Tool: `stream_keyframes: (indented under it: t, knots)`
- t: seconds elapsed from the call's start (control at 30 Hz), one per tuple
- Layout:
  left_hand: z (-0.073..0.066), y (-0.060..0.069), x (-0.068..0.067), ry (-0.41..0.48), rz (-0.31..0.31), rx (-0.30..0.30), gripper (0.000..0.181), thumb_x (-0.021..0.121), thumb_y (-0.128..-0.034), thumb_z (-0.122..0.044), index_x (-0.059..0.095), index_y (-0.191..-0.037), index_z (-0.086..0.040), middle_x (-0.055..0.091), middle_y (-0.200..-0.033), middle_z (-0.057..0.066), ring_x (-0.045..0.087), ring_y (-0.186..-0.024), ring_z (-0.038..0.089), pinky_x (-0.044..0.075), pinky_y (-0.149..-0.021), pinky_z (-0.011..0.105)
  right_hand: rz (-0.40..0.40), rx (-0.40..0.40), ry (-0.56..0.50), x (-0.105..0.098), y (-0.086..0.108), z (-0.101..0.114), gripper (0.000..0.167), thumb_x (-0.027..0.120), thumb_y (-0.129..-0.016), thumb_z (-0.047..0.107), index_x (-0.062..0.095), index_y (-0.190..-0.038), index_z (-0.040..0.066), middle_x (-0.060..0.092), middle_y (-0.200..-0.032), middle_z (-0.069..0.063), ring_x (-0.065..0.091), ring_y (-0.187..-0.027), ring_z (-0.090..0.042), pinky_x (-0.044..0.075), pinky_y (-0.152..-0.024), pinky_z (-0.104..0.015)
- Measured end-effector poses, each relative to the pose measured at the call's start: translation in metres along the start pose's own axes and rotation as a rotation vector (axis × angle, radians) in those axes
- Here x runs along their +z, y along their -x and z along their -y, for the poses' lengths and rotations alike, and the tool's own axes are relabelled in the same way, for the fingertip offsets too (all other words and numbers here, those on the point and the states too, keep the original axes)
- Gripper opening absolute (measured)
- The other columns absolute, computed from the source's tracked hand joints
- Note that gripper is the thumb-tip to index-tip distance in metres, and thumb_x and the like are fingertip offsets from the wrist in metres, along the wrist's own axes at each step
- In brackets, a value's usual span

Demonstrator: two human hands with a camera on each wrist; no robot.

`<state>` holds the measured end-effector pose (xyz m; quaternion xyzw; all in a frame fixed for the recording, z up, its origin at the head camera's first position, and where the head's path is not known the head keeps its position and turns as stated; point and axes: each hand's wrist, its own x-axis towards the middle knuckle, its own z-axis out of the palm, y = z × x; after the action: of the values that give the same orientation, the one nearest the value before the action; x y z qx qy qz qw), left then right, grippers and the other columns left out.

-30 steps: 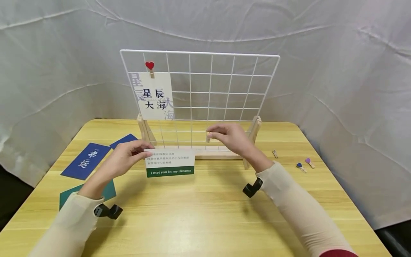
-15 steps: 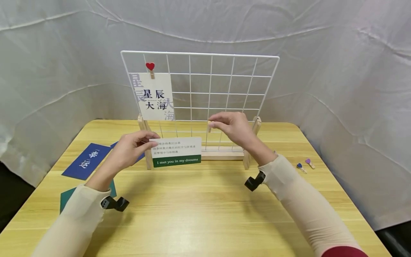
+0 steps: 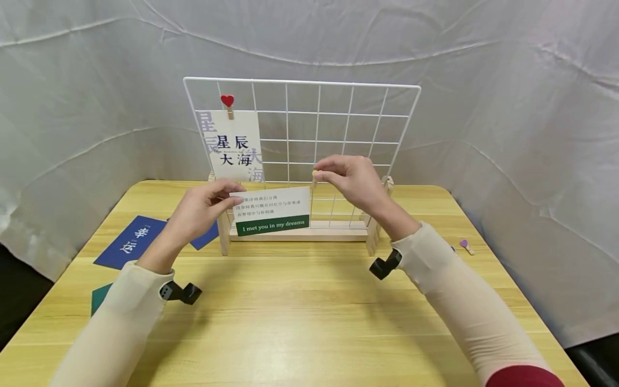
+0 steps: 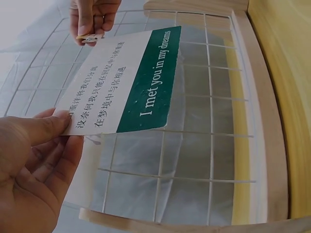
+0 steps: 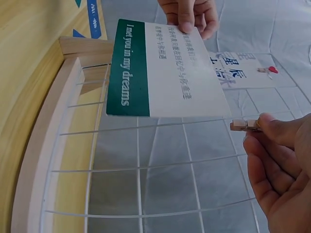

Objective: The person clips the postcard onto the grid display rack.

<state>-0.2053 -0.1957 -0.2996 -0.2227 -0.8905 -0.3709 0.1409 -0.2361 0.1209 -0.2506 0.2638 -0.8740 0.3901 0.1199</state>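
In the head view my left hand (image 3: 200, 210) pinches the upper left corner of a white and green postcard (image 3: 273, 204), tilted slightly, in front of a white wire grid panel (image 3: 302, 141). Between thumb and fingertips of my right hand (image 3: 355, 180) is a small wooden clothespin (image 5: 244, 125) with a bit of yellow at its held end. Its free end points toward the postcard's edge in the right wrist view, apart from it. A white card with dark lettering (image 3: 236, 126) hangs at the grid's upper left under a red heart clothespin (image 3: 228, 102).
The grid stands in a wooden base (image 3: 300, 235) on the wooden table (image 3: 300, 306). Blue cards (image 3: 129, 242) and a teal card (image 3: 99, 297) lie at left, partly under my left arm. A purple heart clothespin (image 3: 466, 246) lies at right; a blue one is mostly hidden by the sleeve.
Both hands have risen in front of the grid. The postcard has moved up and to the right with the left hand; the clothespin has gone up with the right hand.
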Motion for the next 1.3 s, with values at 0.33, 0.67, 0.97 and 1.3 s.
stream_keyframes:
  t: [0.33, 0.67, 0.97, 1.3]
  knots:
    - [-0.007, -0.012, -0.004, 0.034, -0.036, 0.024, 0.02, 0.062, -0.0972, -0.016, 0.069, -0.115, -0.011, 0.069, -0.103, 0.008, 0.063, -0.083, 0.023, 0.048, -0.07, 0.019, -0.055, -0.028, 0.012, -0.007, -0.008, 0.011, 0.015, 0.072, -0.091, 0.021, 0.076, -0.101, 0.011, 0.073, -0.1, 0.001, 0.067, -0.085, -0.009, 0.053, -0.074, -0.029]
    - [-0.013, -0.022, -0.014, 0.028, -0.084, 0.021, 0.02, 0.064, -0.0953, -0.01, 0.069, -0.115, -0.01, 0.069, -0.104, 0.007, 0.064, -0.084, 0.021, 0.049, -0.07, 0.016, -0.102, -0.021, 0.003, -0.021, -0.014, 0.02, 0.014, 0.073, -0.09, 0.021, 0.076, -0.1, 0.013, 0.074, -0.097, 0.001, 0.069, -0.085, -0.011, 0.052, -0.072, -0.028]
    - [-0.022, -0.036, -0.019, 0.016, -0.106, 0.035, 0.021, 0.064, -0.0951, -0.01, 0.068, -0.116, -0.008, 0.069, -0.107, 0.01, 0.064, -0.086, 0.022, 0.049, -0.072, 0.016, -0.159, -0.041, -0.001, -0.029, -0.023, 0.028, 0.011, 0.075, -0.088, 0.019, 0.077, -0.097, 0.012, 0.075, -0.093, 0.001, 0.07, -0.082, -0.011, 0.054, -0.072, -0.026]
    - [-0.031, -0.05, -0.021, 0.006, -0.114, 0.063, 0.021, 0.064, -0.0949, -0.011, 0.069, -0.115, -0.009, 0.069, -0.105, 0.011, 0.064, -0.084, 0.023, 0.047, -0.069, 0.016, -0.181, -0.054, 0.031, -0.032, -0.028, 0.03, 0.009, 0.075, -0.087, 0.018, 0.078, -0.095, 0.013, 0.075, -0.092, 0.002, 0.069, -0.083, -0.007, 0.053, -0.074, -0.024]
